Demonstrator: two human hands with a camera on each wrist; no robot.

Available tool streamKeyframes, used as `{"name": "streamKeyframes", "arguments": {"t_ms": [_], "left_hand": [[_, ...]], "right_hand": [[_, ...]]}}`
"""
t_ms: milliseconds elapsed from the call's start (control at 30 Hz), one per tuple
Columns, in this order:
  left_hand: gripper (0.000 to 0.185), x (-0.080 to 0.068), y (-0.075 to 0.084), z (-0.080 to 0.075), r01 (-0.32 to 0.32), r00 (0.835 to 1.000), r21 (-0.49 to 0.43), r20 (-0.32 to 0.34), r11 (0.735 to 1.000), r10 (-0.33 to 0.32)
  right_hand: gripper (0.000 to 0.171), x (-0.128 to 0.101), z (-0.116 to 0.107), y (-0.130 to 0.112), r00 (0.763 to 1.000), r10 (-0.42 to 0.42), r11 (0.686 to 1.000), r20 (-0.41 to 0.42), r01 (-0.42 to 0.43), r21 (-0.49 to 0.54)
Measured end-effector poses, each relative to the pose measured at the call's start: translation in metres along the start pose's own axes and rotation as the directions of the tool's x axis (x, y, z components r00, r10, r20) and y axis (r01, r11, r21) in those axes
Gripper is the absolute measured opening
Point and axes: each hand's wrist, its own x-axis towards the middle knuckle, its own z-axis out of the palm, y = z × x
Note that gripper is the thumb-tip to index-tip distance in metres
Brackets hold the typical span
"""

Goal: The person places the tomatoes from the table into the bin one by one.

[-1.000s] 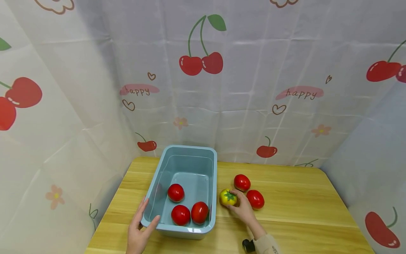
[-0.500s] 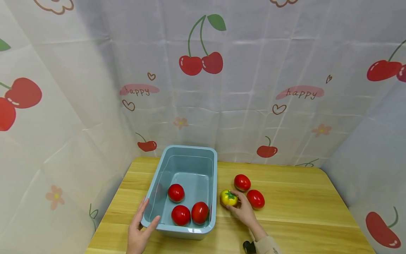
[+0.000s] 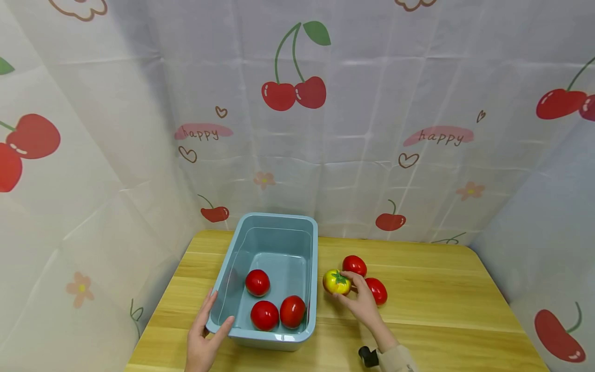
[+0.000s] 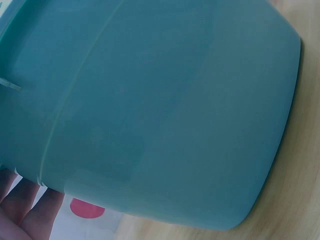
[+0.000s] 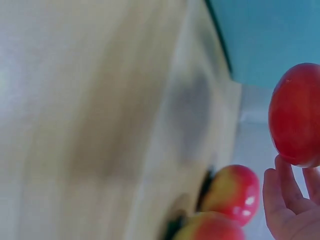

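Yellow-topped tomato (image 3: 335, 281): held between the thumb and fingers of the right hand (image 3: 363, 305). Half a second ago it sat lower; I now find it raised, a blurred shadow on the table (image 3: 432, 310) showing in the right wrist view.
Meaning: I judge this piece freely lifted, outside the blue bin (image 3: 314, 258), to the left of the right hand.
Left hand (image 3: 202, 330): spread, thumb on the near rim, fingers along the outer wall. No shift noted, hand or bin.
Loose pair: far red tomato (image 3: 355, 265) just beyond the right fingertips; near red tomato (image 3: 377, 292) beside the knuckles, partly covered by them. Both remain on the wood.
Bin contents: three to the right of the left hand, namely back tomato (image 3: 257, 282), front tomato (image 3: 264, 315) and side tomato (image 3: 293, 312).
Tomato finish: glossy and rounded; the held one shows a green star-shaped calyx on yellow, red beneath. Hard shells, I would judge.
Bin build: smooth, deep, round-cornered, apparently moulded plastic.
Surroundings: pale lengthwise grain under both hands; creased, cherry-printed cloth (image 3: 353, 170) beyond them.
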Motion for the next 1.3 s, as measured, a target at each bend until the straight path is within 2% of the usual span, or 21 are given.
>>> {"name": "streamKeyframes", "arguments": {"t_ms": [300, 467, 700, 933, 1300], "left_hand": [[0.065, 0.0, 0.001, 0.0, -0.015, 1.0, 0.007, 0.003, 1.0, 0.015], [0.066, 0.001, 0.0, 0.0, -0.013, 1.0, 0.002, 0.006, 1.0, 0.013], [0.064, 0.001, 0.0, 0.0, -0.006, 1.0, 0.008, 0.001, 1.0, 0.006], [0.064, 0.001, -0.001, 0.0, -0.012, 1.0, -0.001, -0.004, 1.0, 0.012], [0.064, 0.0, -0.002, 0.0, -0.007, 1.0, 0.003, -0.001, 1.0, 0.007]], "right_hand": [[0.053, 0.0, -0.016, -0.047, 0.995, -0.098, 0.995, -0.018, 0.098, 0.031], [0.052, 0.003, -0.018, -0.047, 0.989, -0.143, 0.989, -0.021, 0.144, 0.026], [0.051, -0.002, -0.029, -0.092, 0.993, -0.12, 0.992, -0.002, 0.119, 0.051], [0.051, -0.002, -0.029, -0.102, 0.987, -0.161, 0.983, -0.007, 0.161, 0.087], [0.05, -0.004, -0.024, -0.116, 0.993, -0.121, 0.987, 0.014, 0.119, 0.105]]}}
